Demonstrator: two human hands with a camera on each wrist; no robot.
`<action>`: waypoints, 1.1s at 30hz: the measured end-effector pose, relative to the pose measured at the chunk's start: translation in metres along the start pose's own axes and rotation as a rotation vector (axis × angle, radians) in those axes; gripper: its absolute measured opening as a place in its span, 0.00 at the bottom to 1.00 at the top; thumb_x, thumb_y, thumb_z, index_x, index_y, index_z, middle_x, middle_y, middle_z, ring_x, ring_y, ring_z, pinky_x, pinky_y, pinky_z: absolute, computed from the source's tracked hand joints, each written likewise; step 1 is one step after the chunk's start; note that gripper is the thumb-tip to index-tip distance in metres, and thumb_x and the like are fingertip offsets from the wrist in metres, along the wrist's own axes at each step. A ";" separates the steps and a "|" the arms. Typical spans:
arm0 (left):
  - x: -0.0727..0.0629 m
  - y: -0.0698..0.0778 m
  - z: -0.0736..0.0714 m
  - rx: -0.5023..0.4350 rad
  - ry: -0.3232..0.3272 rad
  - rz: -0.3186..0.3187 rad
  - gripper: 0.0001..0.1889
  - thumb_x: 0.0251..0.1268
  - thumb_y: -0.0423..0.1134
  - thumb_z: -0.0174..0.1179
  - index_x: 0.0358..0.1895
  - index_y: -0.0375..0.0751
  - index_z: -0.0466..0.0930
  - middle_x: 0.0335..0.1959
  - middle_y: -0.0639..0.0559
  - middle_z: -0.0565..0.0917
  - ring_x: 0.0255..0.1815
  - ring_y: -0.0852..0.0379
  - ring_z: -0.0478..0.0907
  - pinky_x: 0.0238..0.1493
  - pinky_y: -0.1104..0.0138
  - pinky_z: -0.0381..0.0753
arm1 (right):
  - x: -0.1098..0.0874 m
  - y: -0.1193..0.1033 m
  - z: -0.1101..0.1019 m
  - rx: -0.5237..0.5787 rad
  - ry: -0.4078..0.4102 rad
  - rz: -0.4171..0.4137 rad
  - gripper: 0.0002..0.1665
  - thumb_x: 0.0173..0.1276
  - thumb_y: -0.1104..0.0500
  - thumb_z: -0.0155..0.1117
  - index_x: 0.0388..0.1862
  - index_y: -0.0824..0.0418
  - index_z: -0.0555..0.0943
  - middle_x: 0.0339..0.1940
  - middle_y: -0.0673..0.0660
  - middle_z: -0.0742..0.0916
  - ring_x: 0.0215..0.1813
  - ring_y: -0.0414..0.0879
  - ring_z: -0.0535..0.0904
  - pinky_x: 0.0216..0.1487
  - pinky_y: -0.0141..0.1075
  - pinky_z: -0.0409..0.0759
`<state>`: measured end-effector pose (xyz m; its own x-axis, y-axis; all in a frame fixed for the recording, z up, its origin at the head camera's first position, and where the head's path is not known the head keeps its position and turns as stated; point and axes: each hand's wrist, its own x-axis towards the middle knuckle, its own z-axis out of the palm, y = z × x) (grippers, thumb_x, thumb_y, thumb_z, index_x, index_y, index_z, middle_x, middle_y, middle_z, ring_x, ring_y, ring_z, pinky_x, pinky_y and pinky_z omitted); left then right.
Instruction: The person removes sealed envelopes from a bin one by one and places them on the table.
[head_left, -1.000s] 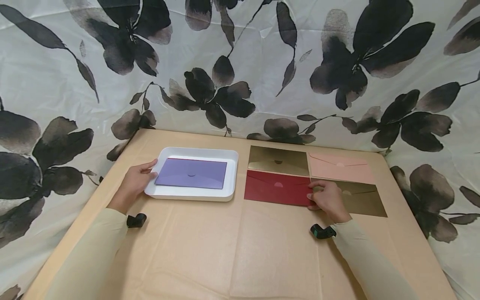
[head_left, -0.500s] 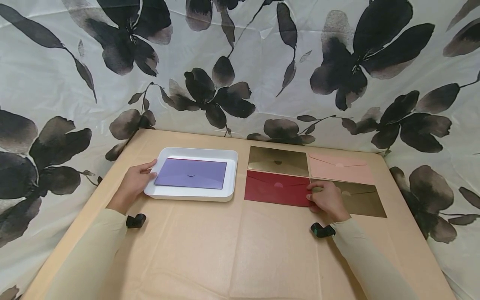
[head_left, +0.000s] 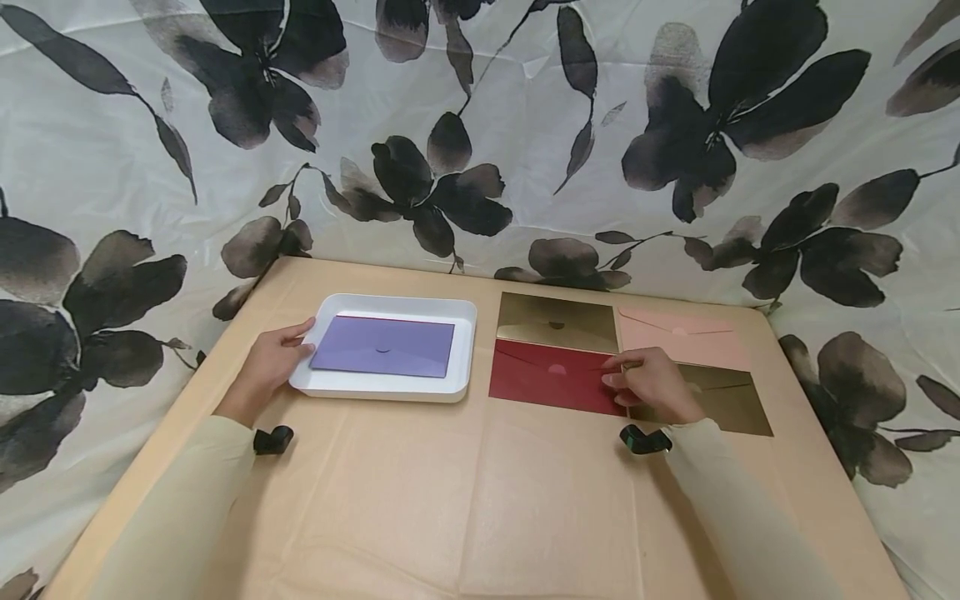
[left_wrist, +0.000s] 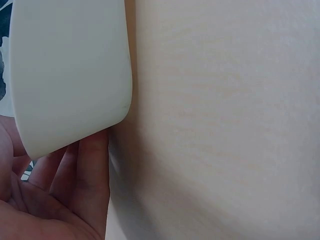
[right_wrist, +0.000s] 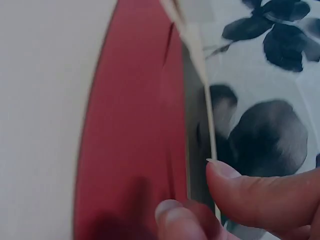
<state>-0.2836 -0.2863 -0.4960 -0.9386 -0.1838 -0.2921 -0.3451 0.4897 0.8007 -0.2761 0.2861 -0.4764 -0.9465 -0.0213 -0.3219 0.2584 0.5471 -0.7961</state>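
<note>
White cloth (head_left: 517, 142) with dark flowers fills the upper part of the head view and comes down along both sides. Before it spreads the pale brown table (head_left: 390, 500), which takes the centre and bottom of the frame. On it, left of centre, stands the white tray (head_left: 375, 390), and inside the tray lies the purple envelope (head_left: 382, 348), with a thin red edge showing along its upper side.

Right of centre four envelopes lie flat, in two rows: the upper gold envelope (head_left: 558, 321) and the pink envelope (head_left: 682, 332) above, the red envelope (head_left: 551, 377) and the lower gold envelope (head_left: 723, 396) below.

As I judge, what matters most is how the red envelope lies to the right hand (head_left: 652, 383). Its long axis runs from left to right, sloping a little downward to the right; its body extends to the left of this hand, and only its right end is at the fingertips. The left hand (head_left: 266, 367) is well apart, beyond the tray, and grips the tray's left end.

In the right wrist view, forefinger and thumb of the right hand are parted, with no paper visible between them; whether a fingertip touches the red envelope, I cannot tell.
</note>
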 end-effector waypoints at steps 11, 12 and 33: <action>-0.003 0.003 0.002 -0.006 -0.003 -0.006 0.31 0.82 0.35 0.49 0.83 0.51 0.54 0.85 0.36 0.55 0.86 0.35 0.52 0.81 0.44 0.63 | 0.006 -0.043 0.027 0.279 -0.151 -0.067 0.26 0.72 0.66 0.66 0.67 0.75 0.77 0.55 0.73 0.88 0.40 0.49 0.93 0.45 0.38 0.92; -0.003 0.003 0.002 -0.008 -0.004 -0.006 0.31 0.82 0.35 0.49 0.83 0.51 0.54 0.85 0.36 0.56 0.86 0.35 0.53 0.81 0.44 0.63 | 0.007 -0.046 0.030 0.294 -0.162 -0.073 0.26 0.72 0.67 0.65 0.67 0.76 0.76 0.52 0.71 0.89 0.40 0.48 0.93 0.46 0.39 0.92; -0.003 0.003 0.000 0.003 0.001 0.011 0.31 0.81 0.35 0.49 0.83 0.51 0.55 0.85 0.38 0.55 0.86 0.35 0.52 0.82 0.44 0.61 | 0.008 -0.122 0.111 0.333 -0.245 -0.157 0.21 0.68 0.72 0.65 0.60 0.72 0.82 0.38 0.58 0.89 0.42 0.49 0.90 0.56 0.46 0.90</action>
<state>-0.2817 -0.2837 -0.4927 -0.9421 -0.1798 -0.2829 -0.3352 0.4945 0.8020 -0.2941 0.1267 -0.4390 -0.9157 -0.3027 -0.2641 0.2015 0.2227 -0.9538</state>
